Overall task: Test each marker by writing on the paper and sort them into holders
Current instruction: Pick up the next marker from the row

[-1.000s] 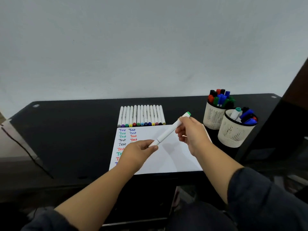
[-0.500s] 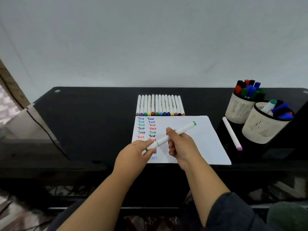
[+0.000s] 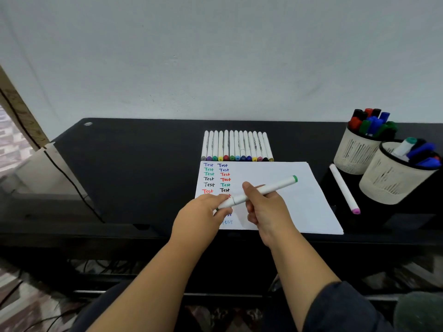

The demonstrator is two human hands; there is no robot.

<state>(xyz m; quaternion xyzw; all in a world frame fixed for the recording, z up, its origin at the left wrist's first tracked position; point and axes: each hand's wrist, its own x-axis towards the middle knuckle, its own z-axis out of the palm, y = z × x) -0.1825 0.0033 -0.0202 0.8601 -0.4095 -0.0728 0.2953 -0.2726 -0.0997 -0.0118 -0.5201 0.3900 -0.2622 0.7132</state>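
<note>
The left hand (image 3: pixel 200 218) pinched the cap end of the green marker (image 3: pixel 257 191), whose long axis ran up and rightward (over the paper (image 3: pixel 299 200)) through the right hand (image 3: pixel 266 209), fingers curled round its barrel, ready to uncap.

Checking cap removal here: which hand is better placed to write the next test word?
Right. The right hand grips the green marker mid-barrel above the paper; the left hand only pinches its cap end.

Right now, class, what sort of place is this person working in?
Probably a home desk or study corner: a black desk against a plain wall, a sheet of paper with test words, and two pen holders full of markers.
</note>
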